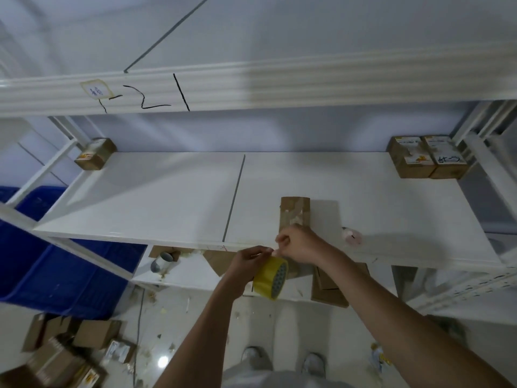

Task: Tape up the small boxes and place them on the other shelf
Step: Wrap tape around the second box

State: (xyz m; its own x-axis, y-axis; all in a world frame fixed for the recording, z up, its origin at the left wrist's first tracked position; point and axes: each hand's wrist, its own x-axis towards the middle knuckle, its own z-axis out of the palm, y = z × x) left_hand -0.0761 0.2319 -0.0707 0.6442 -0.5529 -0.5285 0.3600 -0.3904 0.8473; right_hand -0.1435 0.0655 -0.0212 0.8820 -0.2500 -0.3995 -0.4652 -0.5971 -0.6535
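Your left hand (247, 261) grips the yellow tape roll (270, 278) just off the near edge of the shelf (167, 197), and your right hand (298, 243) pinches at the tape end right beside it, fingers curled tight. Just beyond your right hand, a small box (295, 211) stands on the shelf, old tape scraps on its face. One taped box (95, 154) sits at the far left corner, two more boxes (428, 156) side by side at the far right. Loose boxes (61, 354) litter the floor near left.
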